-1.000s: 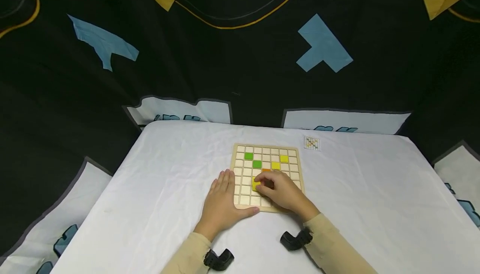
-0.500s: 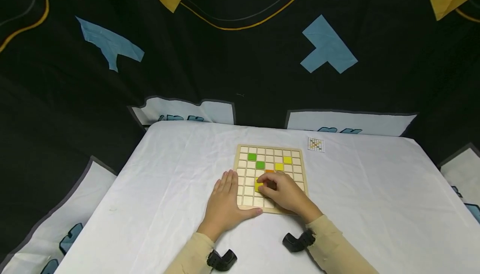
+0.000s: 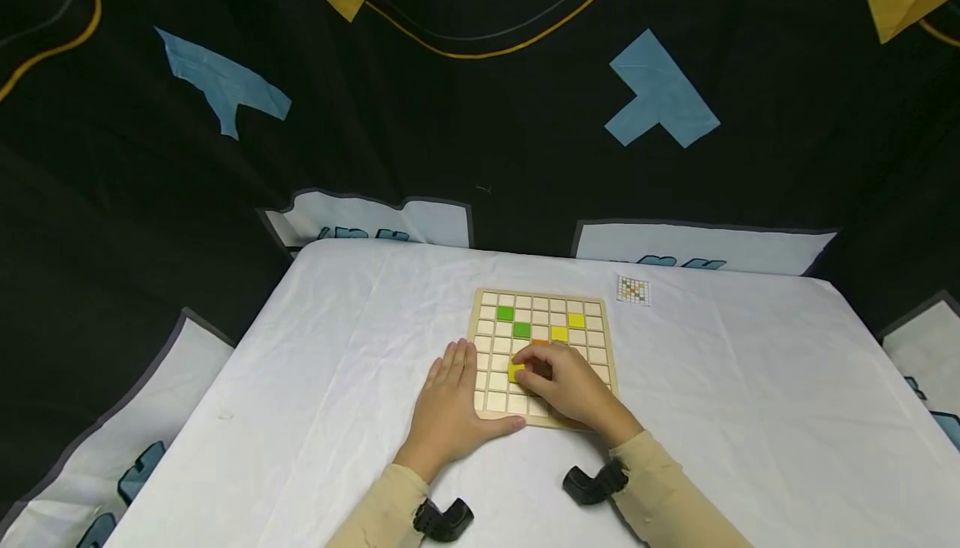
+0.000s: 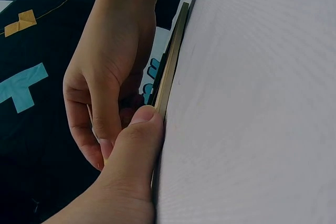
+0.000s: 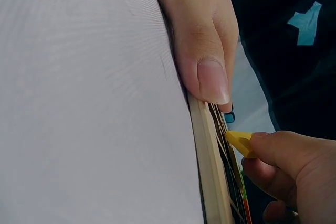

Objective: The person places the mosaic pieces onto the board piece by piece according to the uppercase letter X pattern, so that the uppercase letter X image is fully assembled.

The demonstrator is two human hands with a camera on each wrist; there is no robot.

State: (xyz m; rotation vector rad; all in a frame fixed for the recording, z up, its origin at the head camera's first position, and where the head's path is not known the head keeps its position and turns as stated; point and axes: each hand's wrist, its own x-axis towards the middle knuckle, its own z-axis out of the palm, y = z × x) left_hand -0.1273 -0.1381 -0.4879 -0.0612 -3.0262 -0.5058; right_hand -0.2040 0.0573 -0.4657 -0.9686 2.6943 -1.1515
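Observation:
A square wooden grid board [image 3: 480, 315] lies on the white table, with pale cells and a few coloured ones. My right hand [image 3: 573, 381] pinches a yellow tile [image 5: 240, 142] between thumb and fingers. The tile is tilted, one corner at the board's surface in the right wrist view. My left hand [image 3: 450, 415] lies flat with straight fingers along the board's left edge, its thumb at the near edge. Two green tiles [image 3: 521, 330], two yellow tiles [image 3: 559, 334] and a partly hidden orange tile [image 3: 540, 342] sit in the grid.
A small printed card [image 3: 633, 291] with a coloured grid pattern lies beyond the board's far right corner. The white tablecloth [image 3: 337, 323] spreads around the board. A dark curtain [image 3: 465, 132] with blue and yellow patches hangs behind the table. Each wrist wears a black camera [image 3: 444, 520].
The head view has shifted slightly, so the whole scene sits a little further right. Both hands keep nearly the same position, the right one still pinching the yellow tile.

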